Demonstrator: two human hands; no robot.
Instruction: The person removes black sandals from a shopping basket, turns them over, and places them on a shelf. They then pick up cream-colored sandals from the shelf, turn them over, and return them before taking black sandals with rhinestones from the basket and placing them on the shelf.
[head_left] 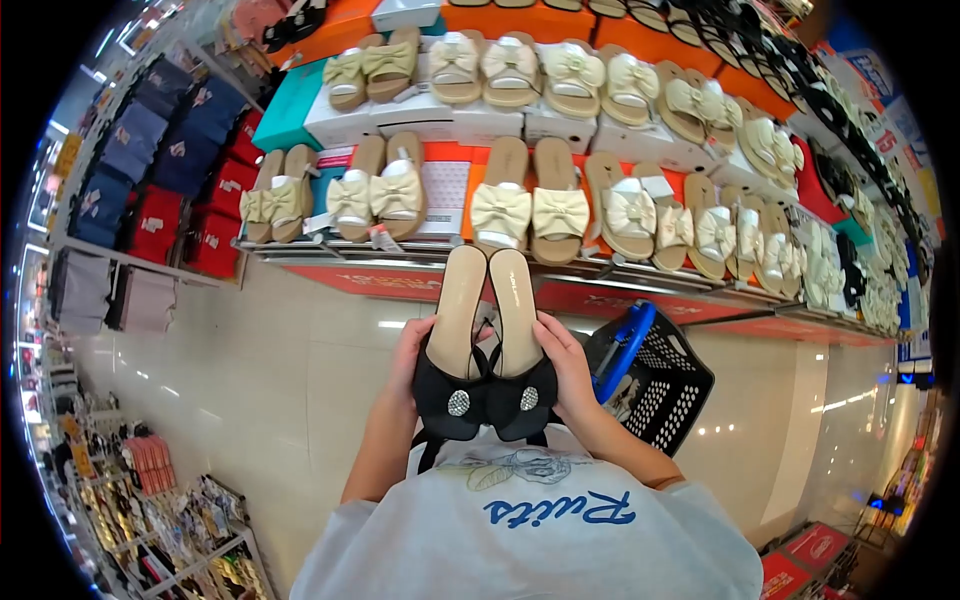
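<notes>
Two black sandals with beige insoles and round sparkling ornaments are held side by side in front of the chest, heels toward the shelf. My left hand is closed on the outer side of the left sandal. Around the outer edge of the right sandal, my right hand is closed as well. The two sandals touch along their black straps. Just beyond their heels, cream bow sandals stand on the display shelf.
A black basket with a blue handle is on the floor at right. Folded clothes fill a rack at left. Small goods hang on a stand at lower left. Red boxes are at lower right.
</notes>
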